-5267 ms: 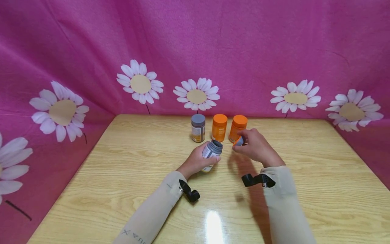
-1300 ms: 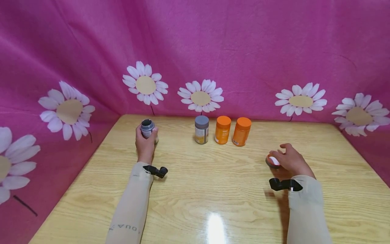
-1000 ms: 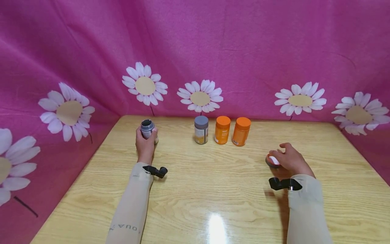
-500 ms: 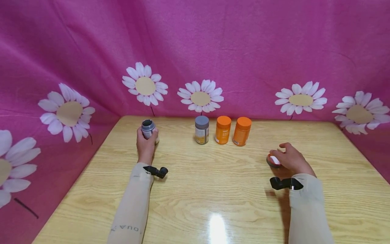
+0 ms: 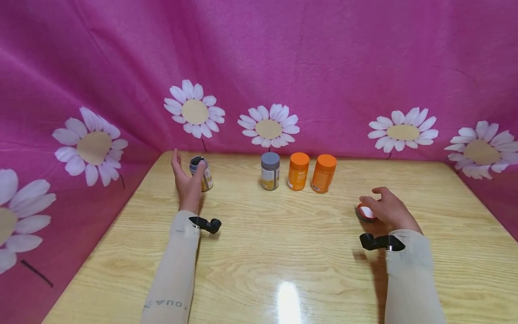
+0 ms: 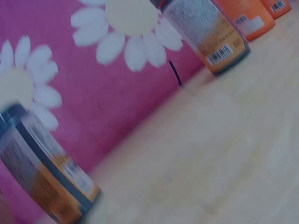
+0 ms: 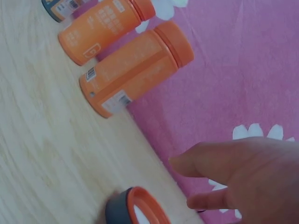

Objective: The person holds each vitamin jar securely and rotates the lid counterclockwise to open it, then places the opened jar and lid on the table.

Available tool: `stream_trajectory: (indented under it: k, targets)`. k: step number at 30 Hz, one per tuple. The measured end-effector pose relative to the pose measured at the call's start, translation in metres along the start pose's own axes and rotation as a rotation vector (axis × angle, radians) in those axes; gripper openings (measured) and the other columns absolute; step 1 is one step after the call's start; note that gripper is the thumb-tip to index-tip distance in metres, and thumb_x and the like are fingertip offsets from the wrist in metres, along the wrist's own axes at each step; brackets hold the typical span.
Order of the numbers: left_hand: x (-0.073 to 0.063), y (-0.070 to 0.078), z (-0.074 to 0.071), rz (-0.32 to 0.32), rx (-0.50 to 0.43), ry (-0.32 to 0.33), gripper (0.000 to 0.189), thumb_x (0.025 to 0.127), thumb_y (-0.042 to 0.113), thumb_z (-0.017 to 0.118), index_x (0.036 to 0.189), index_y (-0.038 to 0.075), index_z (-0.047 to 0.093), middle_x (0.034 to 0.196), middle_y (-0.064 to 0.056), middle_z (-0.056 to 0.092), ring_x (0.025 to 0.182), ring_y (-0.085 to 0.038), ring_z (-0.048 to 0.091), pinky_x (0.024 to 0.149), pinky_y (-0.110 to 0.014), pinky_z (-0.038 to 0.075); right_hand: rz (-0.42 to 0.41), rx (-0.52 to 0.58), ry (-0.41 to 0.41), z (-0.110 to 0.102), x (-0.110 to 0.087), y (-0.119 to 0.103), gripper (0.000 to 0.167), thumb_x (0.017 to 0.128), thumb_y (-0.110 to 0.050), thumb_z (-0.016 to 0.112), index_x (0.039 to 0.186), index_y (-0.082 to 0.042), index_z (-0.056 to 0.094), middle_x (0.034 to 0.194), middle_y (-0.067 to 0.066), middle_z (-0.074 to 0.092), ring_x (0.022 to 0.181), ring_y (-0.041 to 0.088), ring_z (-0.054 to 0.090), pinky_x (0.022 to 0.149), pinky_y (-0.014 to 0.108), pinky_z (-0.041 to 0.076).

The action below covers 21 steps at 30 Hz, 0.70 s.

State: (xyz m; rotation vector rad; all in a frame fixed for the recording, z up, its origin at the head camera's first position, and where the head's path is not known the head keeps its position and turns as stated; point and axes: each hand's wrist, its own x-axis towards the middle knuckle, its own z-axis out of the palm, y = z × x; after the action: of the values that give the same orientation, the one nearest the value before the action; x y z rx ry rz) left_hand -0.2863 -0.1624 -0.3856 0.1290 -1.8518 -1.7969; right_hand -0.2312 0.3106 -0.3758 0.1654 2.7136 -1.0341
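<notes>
Fingers spread, my left hand point(image 5: 188, 182) stands beside an uncapped grey-necked bottle point(image 5: 207, 180) at the table's back left. The thumb overlaps the bottle's front in the head view. Slightly blurred, the same bottle point(image 6: 46, 168) stands upright in the left wrist view, its white-and-orange label showing. On the right, a grey screw cap point(image 5: 366, 212) lies upside down on the table, white liner and orange rim upward. My right hand point(image 5: 390, 209) hovers over it with loosely bent fingers. In the right wrist view a gap shows between those fingers point(image 7: 205, 161) and the cap point(image 7: 135, 207).
Near the back edge stand a grey-capped bottle point(image 5: 270, 172) and two orange bottles, one in the middle point(image 5: 298, 173) and one on the right point(image 5: 323, 175). A pink flowered cloth point(image 5: 336, 67) hangs behind the wooden table point(image 5: 259, 252).
The uncapped bottle and the cap went from mid-table to the far left and the right side. In the last half second my left fingers have let go of the bottle; my right hand has barely moved.
</notes>
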Motion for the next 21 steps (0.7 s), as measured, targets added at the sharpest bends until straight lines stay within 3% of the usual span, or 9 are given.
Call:
stream_trajectory:
  k: [4,7,12,17,21]
  targets:
    - [0.007,0.004,0.007,0.175,0.052,0.003,0.074,0.086,0.026,0.068,0.150,0.027,0.030,0.153,0.003,0.029,0.140,-0.016,0.026,0.114,-0.038,0.021,-0.026,-0.040,0.049,-0.002,0.000,-0.009,0.080,0.097,-0.051,0.044,0.144,0.009,0.020,0.137,0.040,0.031,0.121,0.051,0.036,0.099,0.062,0.035]
    - [0.012,0.005,0.016,0.309,0.121,-0.010,0.073,0.083,0.028,0.069,0.147,0.025,0.036,0.151,0.003,0.034,0.139,-0.016,0.028,0.115,-0.037,0.019,-0.071,-0.044,0.104,-0.004,-0.003,-0.017,0.078,0.097,-0.049,0.045,0.144,0.009,0.022,0.139,0.041,0.028,0.124,0.053,0.032,0.099,0.063,0.033]
    - [0.006,0.011,0.035,0.455,0.149,-0.106,0.072,0.082,0.026,0.070,0.146,0.020,0.038,0.147,0.005,0.040,0.140,-0.011,0.028,0.116,-0.038,0.016,-0.138,-0.019,0.182,-0.006,-0.010,-0.031,0.076,0.097,-0.047,0.047,0.145,0.007,0.024,0.139,0.041,0.027,0.125,0.053,0.032,0.098,0.064,0.034]
    - [-0.006,0.010,0.054,0.504,0.147,-0.209,0.069,0.084,0.023,0.069,0.145,0.017,0.039,0.148,0.003,0.040,0.139,-0.012,0.030,0.117,-0.037,0.014,-0.211,-0.032,0.274,-0.005,-0.015,-0.048,0.069,0.098,-0.040,0.049,0.143,0.007,0.029,0.136,0.040,0.033,0.119,0.052,0.037,0.095,0.063,0.035]
    - [-0.017,0.004,0.068,0.422,0.160,-0.304,0.070,0.085,0.026,0.069,0.147,0.016,0.036,0.150,0.001,0.037,0.139,-0.014,0.032,0.114,-0.041,0.022,-0.290,-0.035,0.331,-0.001,-0.018,-0.062,0.063,0.097,-0.034,0.053,0.140,0.007,0.035,0.133,0.037,0.037,0.119,0.051,0.038,0.093,0.061,0.036]
